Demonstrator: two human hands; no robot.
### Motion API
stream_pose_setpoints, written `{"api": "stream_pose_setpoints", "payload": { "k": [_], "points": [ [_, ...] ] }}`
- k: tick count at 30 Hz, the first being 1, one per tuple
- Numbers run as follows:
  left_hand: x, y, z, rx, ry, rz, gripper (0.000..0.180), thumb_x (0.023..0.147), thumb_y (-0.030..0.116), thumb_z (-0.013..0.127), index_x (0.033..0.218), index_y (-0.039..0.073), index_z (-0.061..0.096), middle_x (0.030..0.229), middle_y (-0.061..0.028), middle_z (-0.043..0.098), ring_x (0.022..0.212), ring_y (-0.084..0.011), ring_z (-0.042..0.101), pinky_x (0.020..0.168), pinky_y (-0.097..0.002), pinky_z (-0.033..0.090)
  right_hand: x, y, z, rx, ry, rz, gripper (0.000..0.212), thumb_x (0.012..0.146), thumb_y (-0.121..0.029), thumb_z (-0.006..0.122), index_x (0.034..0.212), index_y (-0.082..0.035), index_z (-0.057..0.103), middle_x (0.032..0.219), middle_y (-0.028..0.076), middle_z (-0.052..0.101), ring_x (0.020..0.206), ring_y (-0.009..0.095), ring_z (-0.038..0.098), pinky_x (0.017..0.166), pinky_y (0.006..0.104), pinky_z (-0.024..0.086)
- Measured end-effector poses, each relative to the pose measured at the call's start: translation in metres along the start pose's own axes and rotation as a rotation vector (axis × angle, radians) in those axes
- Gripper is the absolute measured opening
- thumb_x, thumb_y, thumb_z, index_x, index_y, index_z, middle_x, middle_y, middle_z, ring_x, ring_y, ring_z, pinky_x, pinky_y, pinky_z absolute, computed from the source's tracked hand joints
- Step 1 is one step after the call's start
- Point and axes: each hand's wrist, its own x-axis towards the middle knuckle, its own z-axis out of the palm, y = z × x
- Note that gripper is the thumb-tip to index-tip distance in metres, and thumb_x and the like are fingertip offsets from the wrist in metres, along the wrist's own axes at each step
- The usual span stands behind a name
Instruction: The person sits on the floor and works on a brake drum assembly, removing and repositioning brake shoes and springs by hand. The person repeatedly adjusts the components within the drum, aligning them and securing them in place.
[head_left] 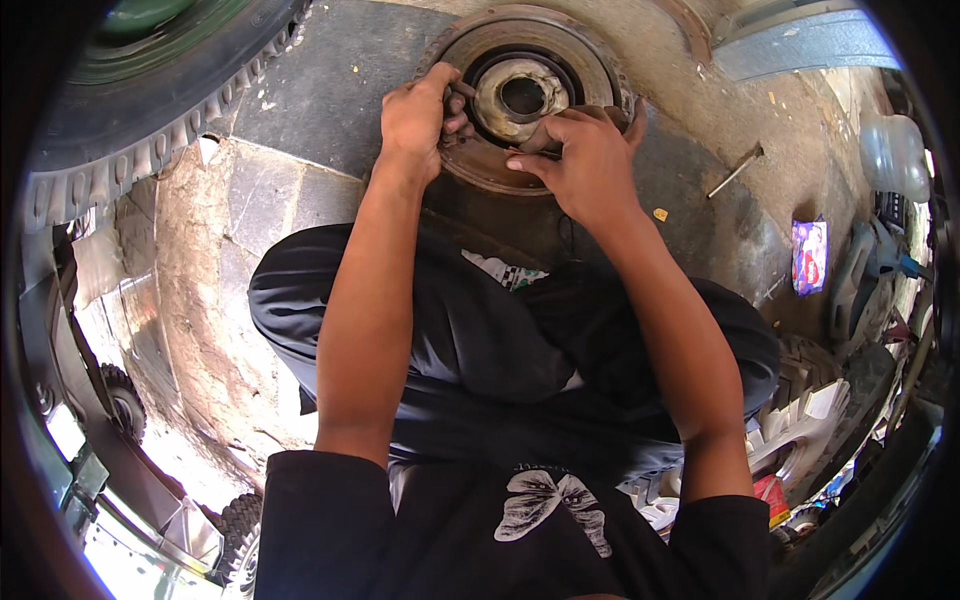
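Note:
On the floor before my crossed legs lies a rusty brown round metal drum [490, 178], like a wheel hub or brake drum. A dark ring circles its pale, greasy centre [508, 92], which has a round hole in the middle. My left hand [420, 118] is at the drum's left side, fingers curled in; whatever they grip is hidden. Over the right and near part of the drum, my right hand [590, 160] has its thumb and forefinger close together. Anything between them is too small to make out.
A large black tyre [170, 110] with a green rim stands at the upper left. To the right lie a thin metal rod [735, 171], a purple packet [809, 257] and a clear plastic container [893, 157]. A blue-grey metal beam [810, 45] crosses the upper right.

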Motion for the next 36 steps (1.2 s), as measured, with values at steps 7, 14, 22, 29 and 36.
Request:
{"api": "stream_pose_setpoints", "payload": {
  "k": [7,14,22,29,36],
  "points": [
    [0.001,-0.002,0.004,0.021,0.014,0.023,0.024,0.096,0.018,0.067,0.091,-0.005,0.064,0.066,-0.0022,0.05,0.051,-0.0122,0.04,0.053,-0.0335,0.044,0.009,-0.004,0.017,0.082,0.033,-0.094,0.03,0.077,-0.04,0.088,0.084,-0.012,0.078,0.089,0.003,0.073,0.094,0.03,0.069,0.121,0.0641,0.019],
    [-0.001,-0.002,0.0,0.009,0.011,0.016,0.024,0.096,0.018,0.067,0.091,-0.005,0.065,0.066,-0.0021,0.05,0.051,-0.0123,0.041,0.053,-0.0336,0.044,0.0,0.002,0.001,0.069,-0.021,-0.056,0.034,0.076,-0.041,0.088,0.083,-0.01,0.076,0.087,0.004,0.073,0.094,0.031,0.07,0.121,0.0635,0.02],
    [-0.001,-0.001,0.004,0.017,-0.002,0.026,0.024,0.096,0.018,0.067,0.091,-0.005,0.065,0.066,-0.0025,0.05,0.051,-0.0124,0.041,0.053,-0.0341,0.044,0.01,-0.012,0.024,0.138,0.101,-0.127,0.034,0.076,-0.04,0.089,0.085,-0.009,0.076,0.086,0.007,0.073,0.09,0.032,0.071,0.114,0.0578,0.034],
    [-0.001,0.0,0.004,0.042,0.013,0.036,0.023,0.096,0.017,0.067,0.09,-0.005,0.065,0.066,-0.0029,0.051,0.05,-0.0126,0.041,0.053,-0.0337,0.044,-0.001,0.003,0.005,0.1,-0.024,-0.039,0.03,0.076,-0.04,0.088,0.085,-0.013,0.078,0.09,0.006,0.074,0.097,0.03,0.071,0.112,0.0607,0.03],
    [-0.002,0.0,0.003,0.004,-0.011,0.031,0.024,0.096,0.017,0.067,0.09,-0.006,0.065,0.065,-0.0027,0.05,0.05,-0.0128,0.041,0.053,-0.0334,0.045,0.005,-0.004,0.012,0.133,0.002,-0.029,0.035,0.076,-0.042,0.089,0.083,-0.01,0.076,0.087,0.004,0.074,0.094,0.029,0.071,0.114,0.0606,0.03]
  ]
}}
